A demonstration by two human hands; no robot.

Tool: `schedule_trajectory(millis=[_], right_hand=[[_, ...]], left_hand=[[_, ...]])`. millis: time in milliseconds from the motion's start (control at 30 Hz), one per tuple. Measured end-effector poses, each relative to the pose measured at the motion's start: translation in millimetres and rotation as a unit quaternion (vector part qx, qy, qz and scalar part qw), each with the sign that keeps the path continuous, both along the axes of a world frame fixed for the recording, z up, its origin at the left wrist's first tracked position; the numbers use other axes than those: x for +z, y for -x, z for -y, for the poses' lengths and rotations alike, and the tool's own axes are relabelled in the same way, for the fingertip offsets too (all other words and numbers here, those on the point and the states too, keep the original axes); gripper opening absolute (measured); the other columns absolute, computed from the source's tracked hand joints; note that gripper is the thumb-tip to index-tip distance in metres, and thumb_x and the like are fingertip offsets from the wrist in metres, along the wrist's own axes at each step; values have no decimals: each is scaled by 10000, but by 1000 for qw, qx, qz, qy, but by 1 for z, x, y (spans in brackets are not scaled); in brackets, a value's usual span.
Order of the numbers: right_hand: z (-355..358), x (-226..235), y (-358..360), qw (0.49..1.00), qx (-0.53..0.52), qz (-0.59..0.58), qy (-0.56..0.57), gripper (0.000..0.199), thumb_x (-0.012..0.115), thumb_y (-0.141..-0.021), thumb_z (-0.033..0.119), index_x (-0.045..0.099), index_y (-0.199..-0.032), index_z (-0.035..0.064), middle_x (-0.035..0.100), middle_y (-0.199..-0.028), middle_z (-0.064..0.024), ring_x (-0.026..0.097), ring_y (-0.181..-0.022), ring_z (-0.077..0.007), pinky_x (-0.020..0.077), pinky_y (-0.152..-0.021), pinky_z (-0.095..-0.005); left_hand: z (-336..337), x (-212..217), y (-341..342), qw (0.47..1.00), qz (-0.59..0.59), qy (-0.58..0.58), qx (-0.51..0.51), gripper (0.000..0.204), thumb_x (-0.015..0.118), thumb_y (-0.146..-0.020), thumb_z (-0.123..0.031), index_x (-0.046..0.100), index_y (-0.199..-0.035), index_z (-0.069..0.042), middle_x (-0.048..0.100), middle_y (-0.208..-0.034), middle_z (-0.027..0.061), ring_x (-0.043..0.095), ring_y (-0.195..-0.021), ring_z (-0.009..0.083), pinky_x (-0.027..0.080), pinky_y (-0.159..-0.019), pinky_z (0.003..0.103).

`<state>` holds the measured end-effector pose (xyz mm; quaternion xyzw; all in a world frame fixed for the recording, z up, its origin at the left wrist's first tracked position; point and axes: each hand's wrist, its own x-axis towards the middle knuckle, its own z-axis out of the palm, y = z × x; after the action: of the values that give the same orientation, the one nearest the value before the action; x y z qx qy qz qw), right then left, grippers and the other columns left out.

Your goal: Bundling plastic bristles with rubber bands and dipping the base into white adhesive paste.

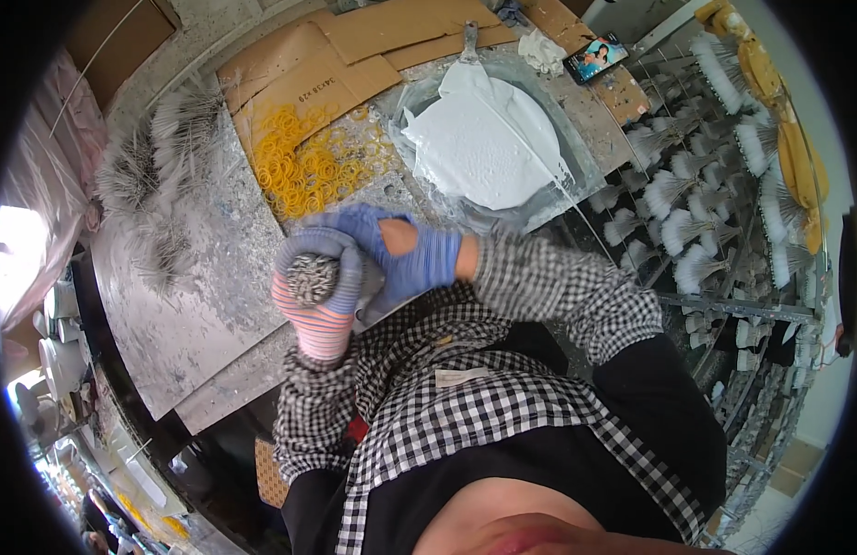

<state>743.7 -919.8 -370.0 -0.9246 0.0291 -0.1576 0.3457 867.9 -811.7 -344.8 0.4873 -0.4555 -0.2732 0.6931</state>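
In front of my body, my left hand (319, 314) wears a striped glove with blue-grey fingers. It is closed round a bundle of grey filaments (314, 277), whose speckled round end points up at me. My right hand (417, 259), in a blue ribbed glove with a hole that bares some skin, presses against the bundle's other side. Its fingers curve round there, partly blurred and partly behind the left hand. Just beyond both hands lies a loose pile of yellow rubber bands (303, 166) on the spattered worktable (206, 324).
Loose grey bristly bundles (155, 148) lie at the table's left. Beyond my right hand is a wide tray of white paste (484, 139) with a scraper (469, 42). Cardboard (354, 46), a crumpled tissue (541, 53) and a phone (597, 57) lie behind. A rack of white-tipped bundles (692, 222) stands right.
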Motion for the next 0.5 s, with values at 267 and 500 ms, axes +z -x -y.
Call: schedule_trajectory(millis=[267, 500], right_hand=[[-21, -80, 10, 972, -227, 68, -17, 876, 798, -632, 512, 526, -1339, 71, 591, -1224, -157, 518, -1233, -379, 337, -1137, -478], [-31, -66, 15, 979, -194, -46, 32, 1251, 819, -608, 693, 306, -1543, 39, 303, -1561, -250, 267, -1468, -402, 202, -1229, -505]], left_hand=[[11, -47, 18, 998, 63, 11, -11, 303, 716, -779, 119, 597, -1000, -50, 688, -939, 76, 658, -851, 153, 543, -802, 300], [6, -67, -1, 992, 4, -112, -63, 205, 724, -827, 13, 635, -1010, -15, 692, -967, 73, 659, -895, 155, 532, -815, 310]])
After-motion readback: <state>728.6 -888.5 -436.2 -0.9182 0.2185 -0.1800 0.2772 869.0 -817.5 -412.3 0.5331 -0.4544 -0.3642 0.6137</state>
